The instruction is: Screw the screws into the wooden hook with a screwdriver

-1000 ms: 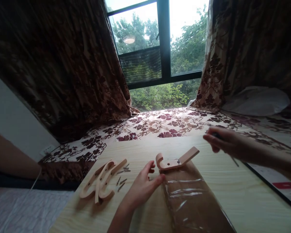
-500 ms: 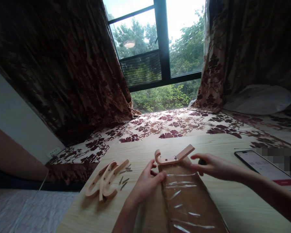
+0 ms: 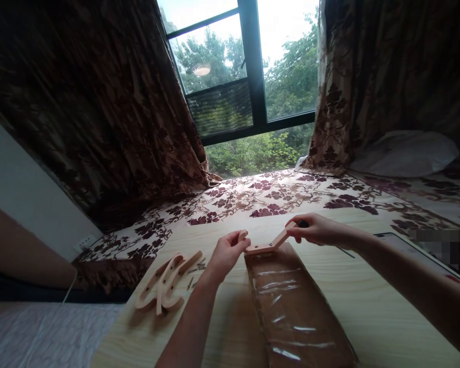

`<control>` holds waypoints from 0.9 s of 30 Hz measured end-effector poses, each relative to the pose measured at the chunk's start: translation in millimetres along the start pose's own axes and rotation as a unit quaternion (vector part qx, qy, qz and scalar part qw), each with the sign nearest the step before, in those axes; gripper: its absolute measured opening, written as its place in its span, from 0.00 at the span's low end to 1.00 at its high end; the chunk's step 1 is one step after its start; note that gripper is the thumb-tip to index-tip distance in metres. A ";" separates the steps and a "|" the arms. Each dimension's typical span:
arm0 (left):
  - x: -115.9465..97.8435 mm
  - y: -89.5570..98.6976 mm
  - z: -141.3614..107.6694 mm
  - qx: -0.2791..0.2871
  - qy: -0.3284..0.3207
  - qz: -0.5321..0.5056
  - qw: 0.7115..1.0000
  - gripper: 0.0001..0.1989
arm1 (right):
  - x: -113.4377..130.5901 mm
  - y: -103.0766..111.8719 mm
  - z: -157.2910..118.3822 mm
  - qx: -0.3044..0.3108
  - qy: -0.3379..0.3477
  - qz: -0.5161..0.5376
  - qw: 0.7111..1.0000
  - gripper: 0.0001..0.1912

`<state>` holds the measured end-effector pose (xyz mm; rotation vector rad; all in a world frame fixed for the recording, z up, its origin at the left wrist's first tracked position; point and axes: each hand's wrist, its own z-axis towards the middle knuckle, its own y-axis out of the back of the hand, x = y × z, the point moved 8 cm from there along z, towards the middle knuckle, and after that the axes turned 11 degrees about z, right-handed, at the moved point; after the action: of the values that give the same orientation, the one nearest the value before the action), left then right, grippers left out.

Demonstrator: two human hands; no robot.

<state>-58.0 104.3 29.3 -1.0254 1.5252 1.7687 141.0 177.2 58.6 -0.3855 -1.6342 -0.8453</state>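
Hands (image 3: 225, 255) gripping wooden hook (image 3: 263, 248) at opposite ends, forearms (image 3: 189, 324) slanting inward

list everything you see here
table: 1, pale, centre
box: 1, brown, on table
hook: 1, tan, box's far end
loose hooks: about 3, tan, table's left
screws: several, grey, beside loose hooks
screwdriver: 1, black, right hand
phone: 1, black rim, table's right
cloth: 1, maroon floral, beyond table
window: 1, dark, back
curtains: 2, brown, flanking window
trees: several, green, outside
bundle: 1, white, right
outlet: 1, white, left
bedding: 1, pale, lower left
left hand: 1, hook's curled end
right hand: 1, hook's straight end
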 end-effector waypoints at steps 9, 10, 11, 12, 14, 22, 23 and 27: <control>-3.2 4.1 11.1 0.070 0.030 0.061 0.995 0.15 | -1.1 6.4 8.5 -0.001 -0.031 -0.027 0.999 0.15; -3.6 4.0 10.9 0.073 0.028 0.065 0.995 0.15 | -0.9 6.6 8.8 0.000 -0.030 -0.027 0.999 0.15; -4.5 3.7 9.9 0.074 0.023 0.067 0.995 0.14 | -0.7 6.6 8.4 0.000 -0.028 -0.027 0.999 0.15; -5.6 3.0 8.1 0.074 0.016 0.069 0.995 0.14 | -0.7 6.5 7.6 0.001 -0.024 -0.030 0.999 0.15; -8.9 1.1 2.8 0.072 -0.002 0.068 0.995 0.13 | -1.6 5.6 4.8 0.003 -0.013 -0.037 0.999 0.14; -22.0 -4.1 -12.5 0.066 -0.049 0.065 0.994 0.10 | -18.2 1.6 0.8 -0.011 0.004 -0.049 0.999 0.16; -22.6 -4.3 -12.9 0.067 -0.050 0.066 0.994 0.11 | -18.6 2.3 1.6 -0.020 0.006 -0.050 0.999 0.17; -19.9 -5.3 -14.2 0.055 -0.052 0.066 0.995 0.11 | -14.9 4.7 5.6 -0.063 0.034 -0.063 0.995 0.12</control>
<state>-40.5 92.4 42.5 -0.7827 1.6382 1.7763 143.8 187.3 45.6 -0.3415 -1.5589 -1.0492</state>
